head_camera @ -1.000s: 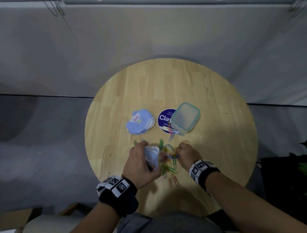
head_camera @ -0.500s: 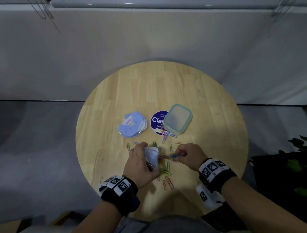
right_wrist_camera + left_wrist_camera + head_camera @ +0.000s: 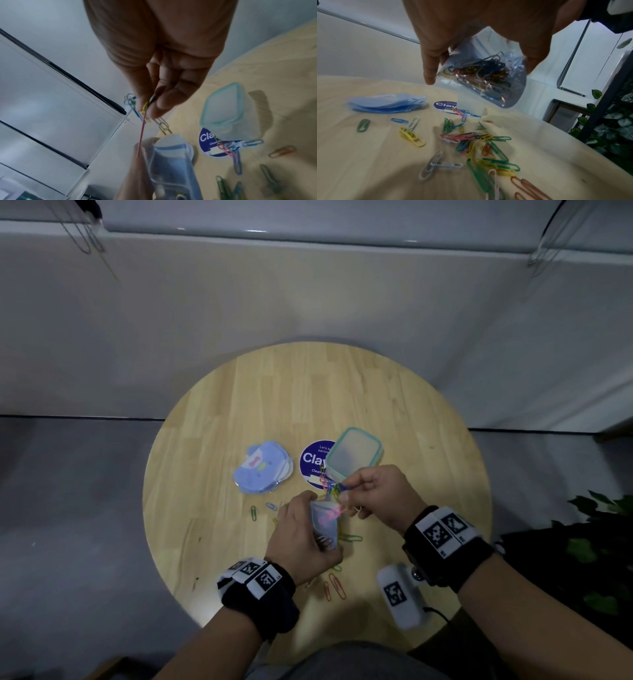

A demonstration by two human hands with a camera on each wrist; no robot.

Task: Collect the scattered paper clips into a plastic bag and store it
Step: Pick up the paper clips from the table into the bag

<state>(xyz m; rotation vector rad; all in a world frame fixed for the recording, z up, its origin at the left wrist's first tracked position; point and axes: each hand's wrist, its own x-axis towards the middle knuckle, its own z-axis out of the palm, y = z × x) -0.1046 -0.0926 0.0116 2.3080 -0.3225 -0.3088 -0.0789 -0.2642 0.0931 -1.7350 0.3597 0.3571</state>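
Note:
My left hand point(image 3: 301, 537) grips a small clear plastic bag point(image 3: 325, 523) upright above the round wooden table point(image 3: 205, 508); the left wrist view shows the bag point(image 3: 489, 79) holding several coloured paper clips. My right hand point(image 3: 371, 494) pinches a bunch of paper clips point(image 3: 334, 489) just above the bag's mouth, and in the right wrist view these clips point(image 3: 145, 115) dangle over the bag point(image 3: 171, 155). Several loose paper clips point(image 3: 471, 142) lie scattered on the table below both hands, with orange ones point(image 3: 334, 585) nearest me.
A clear box with a teal rim point(image 3: 352, 455) stands on a round dark-blue sticker point(image 3: 313, 460) behind my hands, a few clips point(image 3: 229, 147) at its base. A stack of blue plastic bags point(image 3: 263, 467) lies to the left. Green plants point(image 3: 596, 546) stand at the right.
My right hand lifted a bunch of clips from the table and brought it up over the bag's mouth. My left hand raised the bag a little.

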